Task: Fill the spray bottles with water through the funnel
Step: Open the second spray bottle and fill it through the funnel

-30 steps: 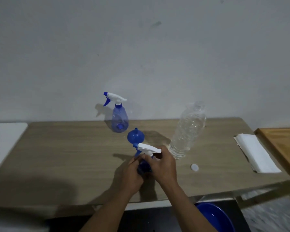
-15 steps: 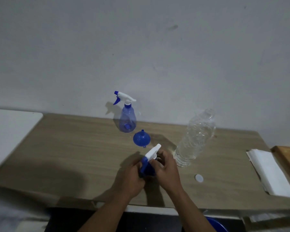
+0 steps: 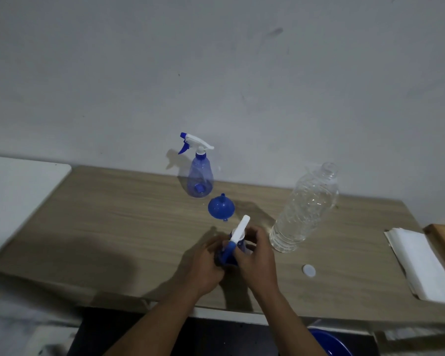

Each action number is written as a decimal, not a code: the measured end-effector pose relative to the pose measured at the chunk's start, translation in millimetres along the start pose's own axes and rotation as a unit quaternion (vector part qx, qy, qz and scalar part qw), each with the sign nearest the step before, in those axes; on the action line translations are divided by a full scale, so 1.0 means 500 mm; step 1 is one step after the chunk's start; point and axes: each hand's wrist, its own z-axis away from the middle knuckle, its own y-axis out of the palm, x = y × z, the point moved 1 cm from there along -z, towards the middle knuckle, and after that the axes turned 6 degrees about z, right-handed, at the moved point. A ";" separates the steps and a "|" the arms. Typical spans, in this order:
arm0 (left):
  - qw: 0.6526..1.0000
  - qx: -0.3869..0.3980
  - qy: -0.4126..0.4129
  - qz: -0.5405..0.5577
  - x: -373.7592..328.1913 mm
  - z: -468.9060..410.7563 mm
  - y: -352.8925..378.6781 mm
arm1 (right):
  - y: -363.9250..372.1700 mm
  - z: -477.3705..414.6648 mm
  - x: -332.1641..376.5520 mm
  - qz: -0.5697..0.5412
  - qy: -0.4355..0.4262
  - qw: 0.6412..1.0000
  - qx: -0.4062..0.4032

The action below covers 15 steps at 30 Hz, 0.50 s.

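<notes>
Left hand (image 3: 206, 263) grips the body of the small blue plastic spray bottle (image 3: 228, 253), near the front edge of the wooden worktop (image 3: 113, 214). Right hand (image 3: 257, 255) pinches its white trigger head (image 3: 239, 228). The head now runs front-to-back; a second ago it lay crosswise. Judged: head being unscrewed, neck not yet open, no filling possible.

Unmoved:
- second blue spray bottle (image 3: 199, 176), head on, at the back edge
- blue plastic funnel (image 3: 221, 207), just in front of it
- uncapped clear water bottle (image 3: 303, 209), to the right
- its white cap (image 3: 308, 270), toward the front edge
</notes>
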 end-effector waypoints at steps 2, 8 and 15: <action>1.000 0.007 0.004 -0.003 -0.005 0.000 -0.005 | 0.005 -0.003 -0.005 0.021 -0.007 1.000 -0.004; 1.000 0.009 -0.011 0.005 -0.013 0.000 -0.014 | 0.004 0.000 -0.010 0.016 -0.023 0.999 0.037; 0.999 0.022 -0.032 -0.012 -0.004 -0.001 -0.020 | 0.011 -0.024 -0.002 0.055 -0.019 0.998 0.038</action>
